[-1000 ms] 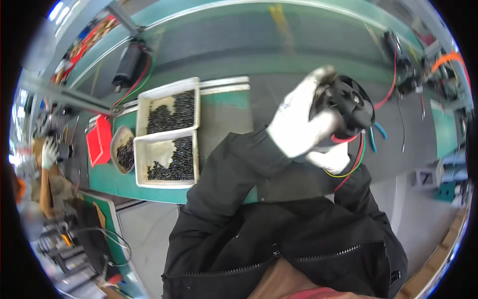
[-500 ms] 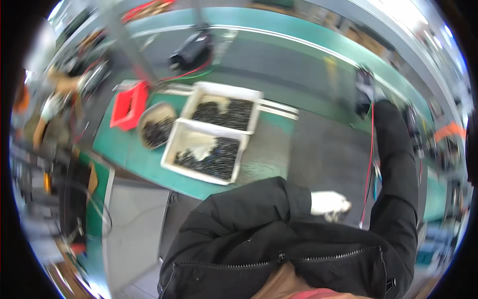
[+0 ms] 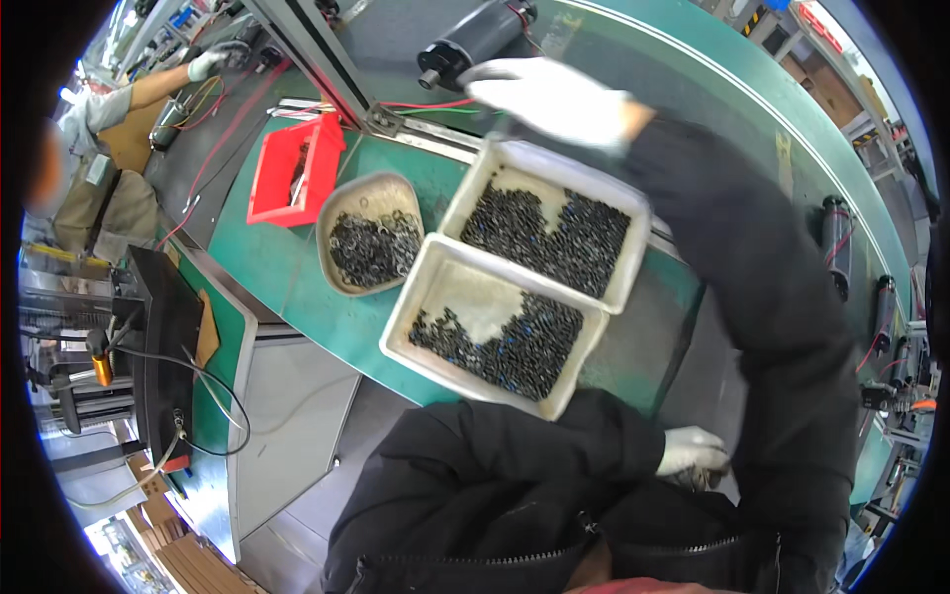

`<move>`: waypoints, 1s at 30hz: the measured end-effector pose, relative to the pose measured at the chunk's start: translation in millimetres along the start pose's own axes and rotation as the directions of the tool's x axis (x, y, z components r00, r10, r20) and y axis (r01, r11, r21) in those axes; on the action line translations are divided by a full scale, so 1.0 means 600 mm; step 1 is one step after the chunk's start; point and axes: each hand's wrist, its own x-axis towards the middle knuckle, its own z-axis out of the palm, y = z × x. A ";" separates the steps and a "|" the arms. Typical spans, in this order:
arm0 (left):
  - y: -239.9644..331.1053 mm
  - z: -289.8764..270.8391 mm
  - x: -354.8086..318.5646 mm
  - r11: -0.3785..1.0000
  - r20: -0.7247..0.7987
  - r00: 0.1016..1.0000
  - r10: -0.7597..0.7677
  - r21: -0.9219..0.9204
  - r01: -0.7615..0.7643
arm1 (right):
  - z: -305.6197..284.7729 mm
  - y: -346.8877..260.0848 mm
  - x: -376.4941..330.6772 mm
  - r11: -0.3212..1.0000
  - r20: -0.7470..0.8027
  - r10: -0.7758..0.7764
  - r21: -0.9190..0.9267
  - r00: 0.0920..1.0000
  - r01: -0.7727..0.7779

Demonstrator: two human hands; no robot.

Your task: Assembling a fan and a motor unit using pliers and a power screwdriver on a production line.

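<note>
My right hand (image 3: 554, 94), in a white glove, stretches far out over the grey conveyor belt (image 3: 693, 59) with its fingers spread and nothing in it. Its fingertips lie just short of a black cylindrical motor (image 3: 475, 35) with red and green wires. My left hand (image 3: 693, 450), also gloved, is curled close against my black jacket. Something small and dark shows under its fingers, and I cannot tell whether it grips it. Two white trays (image 3: 426, 297) (image 3: 633, 287) of small black parts sit between my arms on the green bench.
A beige oval dish (image 3: 341, 282) of dark rings and a red bin (image 3: 272, 198) stand left of the trays. More black motors (image 3: 836, 243) lie along the belt at right. Another person's gloved hand (image 3: 213, 61) works at the upper left. A metal frame post (image 3: 317, 59) crosses the belt.
A second ago my right hand held a black motor with coloured wires at the right. It let go of it there and swung left across the belt to another motor. My view turned left.
</note>
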 end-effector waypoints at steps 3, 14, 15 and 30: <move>-0.035 -0.026 0.024 0.984 0.164 0.971 -0.173 -0.022 0.179 | 0.119 0.064 0.153 0.944 -0.128 0.268 0.234 0.955 -0.234; -0.114 -0.022 0.051 0.774 0.237 0.744 0.624 -0.060 -0.630 | 0.106 0.099 0.207 0.841 -0.293 0.472 -0.134 0.831 -0.525; -0.118 -0.020 0.054 0.713 0.242 0.683 0.689 -0.058 -0.699 | 0.079 0.056 0.178 0.780 -0.232 0.474 -0.337 0.849 -0.528; 0.000 0.031 -0.036 0.951 0.077 0.996 -0.054 0.307 0.027 | -0.150 -0.210 -0.380 0.527 -0.194 0.701 -0.508 0.686 -0.681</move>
